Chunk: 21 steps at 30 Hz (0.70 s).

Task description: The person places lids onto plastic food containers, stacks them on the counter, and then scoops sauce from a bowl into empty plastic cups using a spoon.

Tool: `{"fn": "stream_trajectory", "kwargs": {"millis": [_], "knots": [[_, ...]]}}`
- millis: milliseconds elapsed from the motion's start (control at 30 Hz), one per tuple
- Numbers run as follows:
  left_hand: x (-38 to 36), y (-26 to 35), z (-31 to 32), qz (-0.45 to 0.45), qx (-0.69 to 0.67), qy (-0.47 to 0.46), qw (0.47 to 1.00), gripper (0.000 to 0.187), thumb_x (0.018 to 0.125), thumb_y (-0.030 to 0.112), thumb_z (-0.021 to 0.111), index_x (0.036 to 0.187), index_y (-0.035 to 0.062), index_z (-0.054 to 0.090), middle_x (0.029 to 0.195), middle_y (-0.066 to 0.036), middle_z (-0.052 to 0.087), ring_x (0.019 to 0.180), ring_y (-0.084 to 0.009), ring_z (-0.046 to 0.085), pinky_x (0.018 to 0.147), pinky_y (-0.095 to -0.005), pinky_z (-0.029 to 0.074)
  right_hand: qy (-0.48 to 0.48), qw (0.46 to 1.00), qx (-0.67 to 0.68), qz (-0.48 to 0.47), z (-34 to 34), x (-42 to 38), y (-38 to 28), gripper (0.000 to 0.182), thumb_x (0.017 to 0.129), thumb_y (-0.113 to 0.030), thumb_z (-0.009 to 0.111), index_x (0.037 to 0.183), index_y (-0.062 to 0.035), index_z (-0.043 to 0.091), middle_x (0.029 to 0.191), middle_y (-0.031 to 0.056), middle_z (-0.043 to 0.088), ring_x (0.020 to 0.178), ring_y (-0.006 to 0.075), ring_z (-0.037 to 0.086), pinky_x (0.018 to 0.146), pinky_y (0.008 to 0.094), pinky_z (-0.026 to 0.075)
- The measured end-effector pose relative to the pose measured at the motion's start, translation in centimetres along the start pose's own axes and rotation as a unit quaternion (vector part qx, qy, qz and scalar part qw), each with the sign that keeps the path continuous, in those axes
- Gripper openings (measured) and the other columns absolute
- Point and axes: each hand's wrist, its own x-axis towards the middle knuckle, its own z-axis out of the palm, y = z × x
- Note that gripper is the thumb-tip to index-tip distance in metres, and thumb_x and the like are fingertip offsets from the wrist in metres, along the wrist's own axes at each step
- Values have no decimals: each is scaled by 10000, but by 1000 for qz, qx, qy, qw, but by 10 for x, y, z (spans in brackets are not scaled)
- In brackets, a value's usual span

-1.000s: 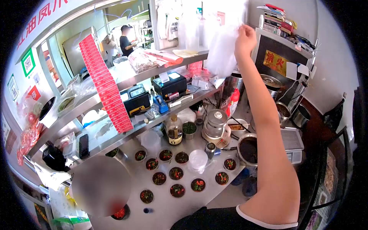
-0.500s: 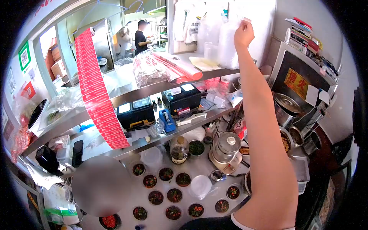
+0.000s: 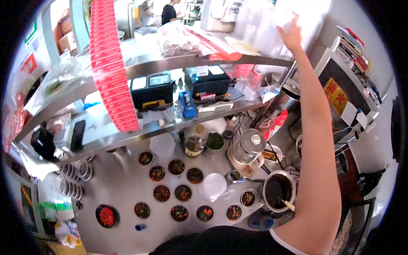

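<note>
My right arm stretches up across the right side, and my right hand (image 3: 291,36) is raised at the top shelf. Its thumb and fingers stand apart, beside the tall stack of clear plastic containers (image 3: 272,38); glare blurs the fingertips. I see nothing held in it. My left hand is outside the view. On the steel counter (image 3: 114,178) below stand several small round cups of dark sauce with red and green bits (image 3: 183,192). A white round lid or tub (image 3: 214,185) lies among them.
A bowl of chopped red chilli (image 3: 107,216) sits left. At right are a pot of dark liquid (image 3: 278,191) and a glass kettle (image 3: 250,146). A red label strip (image 3: 108,68) hangs from the shelf (image 3: 170,62). Another person (image 3: 169,12) stands far back.
My right hand's fingers have gone from pinched together to spread apart. The view has tilted down, showing more of the counter. The blurred round shape at the left is gone.
</note>
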Motion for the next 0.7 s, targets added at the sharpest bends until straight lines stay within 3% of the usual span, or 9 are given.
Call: {"fn": "stream_trajectory", "kwargs": {"millis": [33,67,133,200,267,333,467,567,700], "knots": [[4,-1,4,12,-22,21,999,353,827,170,617,1147,23,592,1147,-227,583,1099,-401,507,964,-496,393,28,989,-146,22,-17,-3,-21,881,828,-434,657,1432,52,240,1421,274,349,1352,405,290,1116,412,259],[7,-3,9,14,-41,28,999,346,827,162,614,1144,25,593,1142,-222,585,1094,-395,510,968,-486,392,136,988,-75,-21,-29,-12,-36,749,831,-390,652,1386,21,362,1348,253,448,1292,385,384,1087,407,301],[8,-4,23,-11,-60,35,998,356,770,85,627,1118,26,577,1150,-198,559,1114,-375,495,980,-462,379,159,965,188,-91,-77,-46,-110,535,849,-290,630,1288,-19,492,1256,206,539,1175,356,497,1023,429,372],[-4,-4,33,-34,-55,34,997,381,714,17,646,1086,28,563,1157,-181,532,1131,-366,476,987,-450,369,-156,925,344,-38,-122,-121,-186,374,880,-183,611,1203,-5,548,1191,177,581,1096,271,562,923,413,454],[-11,2,36,-25,-47,49,997,365,715,21,655,1070,35,572,1143,-184,533,1115,-377,475,986,-453,369,-214,831,350,-377,-129,-188,-239,234,804,-112,652,1037,-94,659,986,74,670,889,258,644,803,360,508],[-27,0,39,-31,-47,51,997,364,722,20,641,1078,43,571,1143,-183,531,1116,-371,476,989,-454,366,-353,782,367,-359,-131,-242,-285,222,783,-173,679,996,-112,663,967,77,659,848,268,642,705,388,519],[-51,-3,28,-58,-67,51,995,308,782,67,606,1087,34,588,1125,-190,561,1097,-368,499,983,-452,378,-426,862,261,-81,-44,-288,-306,299,845,-347,617,901,-58,670,785,129,660,759,312,650,663,418,517],[-81,-15,31,-68,-67,69,993,292,844,146,596,1111,31,616,1125,-203,598,1080,-376,523,982,-444,388,-471,873,120,-43,-12,-292,-316,439,842,-454,588,830,-24,678,748,172,655,749,331,656,652,434,521],[-126,-11,44,-132,-107,74,983,285,842,131,583,1095,4,617,1089,-205,612,1063,-376,532,971,-450,396,-399,912,92,-21,11,-305,-334,476,836,-477,575,801,-14,679,761,177,669,701,355,657,642,453,525]]}}
